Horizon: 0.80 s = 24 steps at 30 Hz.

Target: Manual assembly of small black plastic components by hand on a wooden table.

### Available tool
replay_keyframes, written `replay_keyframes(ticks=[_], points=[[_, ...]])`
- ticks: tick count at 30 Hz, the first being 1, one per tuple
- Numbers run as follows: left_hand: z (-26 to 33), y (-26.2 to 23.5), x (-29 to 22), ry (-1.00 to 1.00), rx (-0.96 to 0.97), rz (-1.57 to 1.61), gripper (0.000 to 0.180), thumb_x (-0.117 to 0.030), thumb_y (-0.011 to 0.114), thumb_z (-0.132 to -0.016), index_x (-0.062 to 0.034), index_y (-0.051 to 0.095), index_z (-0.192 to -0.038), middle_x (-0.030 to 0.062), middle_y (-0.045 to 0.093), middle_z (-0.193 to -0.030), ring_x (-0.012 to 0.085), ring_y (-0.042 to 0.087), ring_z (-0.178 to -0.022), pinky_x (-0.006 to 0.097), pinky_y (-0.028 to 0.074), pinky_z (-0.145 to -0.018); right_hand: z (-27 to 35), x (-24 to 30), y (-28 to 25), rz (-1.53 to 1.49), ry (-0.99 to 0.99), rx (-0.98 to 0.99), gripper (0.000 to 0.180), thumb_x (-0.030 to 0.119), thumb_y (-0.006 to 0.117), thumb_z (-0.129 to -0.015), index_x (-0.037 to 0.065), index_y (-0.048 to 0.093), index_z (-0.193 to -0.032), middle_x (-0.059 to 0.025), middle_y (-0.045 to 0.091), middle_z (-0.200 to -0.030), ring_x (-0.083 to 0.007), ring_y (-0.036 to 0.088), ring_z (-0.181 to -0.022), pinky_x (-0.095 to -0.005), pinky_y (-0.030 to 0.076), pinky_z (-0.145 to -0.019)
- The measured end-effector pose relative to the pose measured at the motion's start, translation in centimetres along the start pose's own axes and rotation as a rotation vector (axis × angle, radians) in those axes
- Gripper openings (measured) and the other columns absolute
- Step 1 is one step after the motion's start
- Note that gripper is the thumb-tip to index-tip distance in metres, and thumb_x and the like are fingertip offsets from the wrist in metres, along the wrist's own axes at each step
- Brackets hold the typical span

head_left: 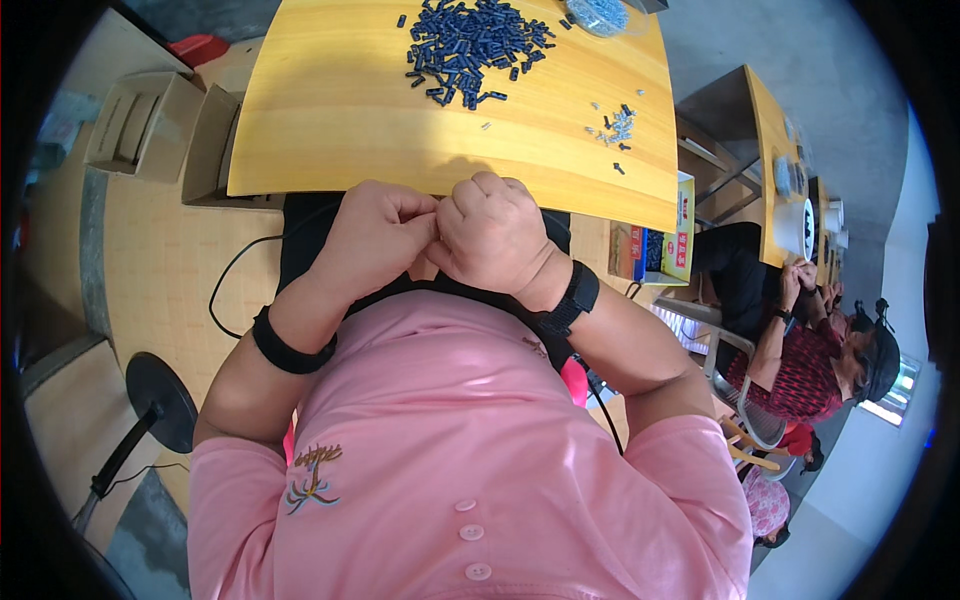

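Note:
Both hands meet in front of my body, just short of the table's near edge. My left hand (pixel 378 238) has its fingers pinched together, touching the other hand. My right hand (pixel 492 232) is curled closed, thumb and fingers pressed together beside the left fingertips. Whatever sits between the fingers is hidden or too small to make out. Beyond them on the wooden table (pixel 330 130) lies a heap of small black plastic pieces (pixel 468 48). A small scatter of silver metal bits (pixel 622 124), with a few black pieces among them, lies toward the right.
A clear round tub of small bluish-silver parts (pixel 598 14) stands at the far right of the table. Below its right edge is a colourful box (pixel 678 235) holding black pieces. Cardboard boxes (pixel 145 122) stand at left. A person (pixel 800 365) works at another table on the right.

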State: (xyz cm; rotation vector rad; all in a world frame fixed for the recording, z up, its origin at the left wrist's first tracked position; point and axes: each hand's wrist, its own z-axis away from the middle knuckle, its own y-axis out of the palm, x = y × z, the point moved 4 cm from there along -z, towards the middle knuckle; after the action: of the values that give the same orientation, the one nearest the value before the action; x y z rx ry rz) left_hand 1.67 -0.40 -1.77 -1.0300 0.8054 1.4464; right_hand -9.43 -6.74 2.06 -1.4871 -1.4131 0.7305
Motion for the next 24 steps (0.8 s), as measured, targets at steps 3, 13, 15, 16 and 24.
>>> replay_keyframes(ticks=[3,13,15,16,24], points=[[-0.2,0.1,0.6,0.099,-0.039,-0.011,0.017,-0.010,0.058,-0.082,0.0026,0.069,-0.078,0.0063,0.063,-0.057,0.0086,0.057,-0.046,0.023,0.043,-0.046,-0.1,0.2,0.6,0.039,0.010,0.090,0.022,0.027,0.068,-0.059,0.010,0.055,-0.061,-0.0059,0.049,-0.064,-0.0243,0.052,-0.063,-0.0359,0.043,-0.053],[-0.2,0.5,1.0,-0.111,0.094,0.151,0.016,-0.008,0.065,-0.082,0.0044,0.069,-0.089,0.0057,0.068,-0.074,0.0070,0.059,-0.064,0.022,0.048,-0.061,0.4,-0.6,-0.1,0.007,0.059,0.219,0.022,0.026,0.065,-0.067,0.006,0.058,-0.067,-0.0095,0.053,-0.066,-0.0272,0.055,-0.064,-0.0381,0.046,-0.056],[-0.2,0.5,0.9,-0.101,0.084,0.090,0.016,-0.010,0.065,-0.082,0.0043,0.070,-0.089,0.0056,0.068,-0.074,0.0065,0.059,-0.064,0.021,0.047,-0.060,0.5,-0.5,0.0,0.005,0.055,0.223,0.021,0.025,0.065,-0.067,0.005,0.058,-0.067,-0.0097,0.053,-0.066,-0.0273,0.055,-0.063,-0.0381,0.046,-0.055],[-0.2,0.5,0.9,-0.087,0.075,0.038,0.017,-0.011,0.066,-0.081,0.0042,0.070,-0.088,0.0052,0.067,-0.072,0.0061,0.058,-0.063,0.021,0.046,-0.059,0.7,-0.5,0.1,0.001,0.060,0.221,0.021,0.025,0.065,-0.067,0.005,0.058,-0.067,-0.0098,0.053,-0.066,-0.0273,0.055,-0.063,-0.0382,0.046,-0.055],[0.3,-0.4,0.1,-0.016,0.013,0.030,0.017,-0.012,0.065,-0.081,0.0042,0.070,-0.084,0.0033,0.065,-0.064,0.0052,0.056,-0.058,0.022,0.044,-0.054,-0.1,0.4,0.3,-0.046,0.052,0.075,0.020,0.024,0.066,-0.061,0.007,0.057,-0.064,-0.0089,0.052,-0.064,-0.0262,0.055,-0.064,-0.0382,0.045,-0.055]])
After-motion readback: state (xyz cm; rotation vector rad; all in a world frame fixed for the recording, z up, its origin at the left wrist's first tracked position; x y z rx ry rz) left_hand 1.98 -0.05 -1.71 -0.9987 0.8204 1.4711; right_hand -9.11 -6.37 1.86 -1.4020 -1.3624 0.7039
